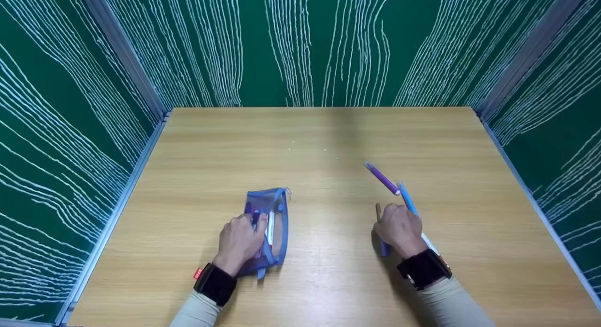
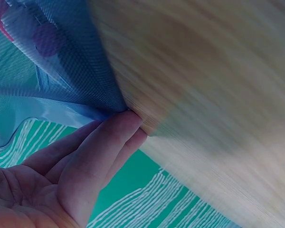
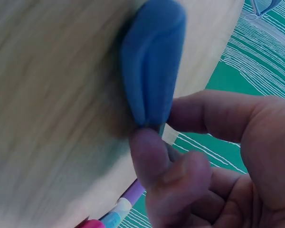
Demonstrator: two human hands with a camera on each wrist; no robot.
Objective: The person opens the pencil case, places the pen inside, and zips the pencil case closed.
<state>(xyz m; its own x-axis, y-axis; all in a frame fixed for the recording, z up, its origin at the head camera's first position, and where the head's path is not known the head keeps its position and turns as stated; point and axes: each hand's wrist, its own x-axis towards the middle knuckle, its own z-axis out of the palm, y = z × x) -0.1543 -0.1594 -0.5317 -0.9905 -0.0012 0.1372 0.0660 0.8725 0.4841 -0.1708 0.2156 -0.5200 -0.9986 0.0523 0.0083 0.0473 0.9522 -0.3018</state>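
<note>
A blue mesh pencil case (image 1: 283, 223) lies left of the table's middle, with several pens showing inside, one of them a white marker (image 1: 271, 226). My left hand (image 1: 240, 240) holds the case at its left side, thumb on top; in the left wrist view the fingertips meet the edge of the mesh (image 2: 85, 71). My right hand (image 1: 399, 226) pinches a slim tool with a blue handle (image 3: 154, 61) between thumb and fingers, low over the table. Its brownish other end (image 1: 378, 210) shows above the hand; its exact kind is unclear.
A purple marker (image 1: 382, 179) lies just beyond my right hand. Beside that hand and partly hidden by it is a light blue pen (image 1: 407, 198). Small white specks (image 1: 325, 150) dot the wooden table (image 1: 328, 270). Green walls with white lines (image 1: 319, 45) enclose the far side and both sides.
</note>
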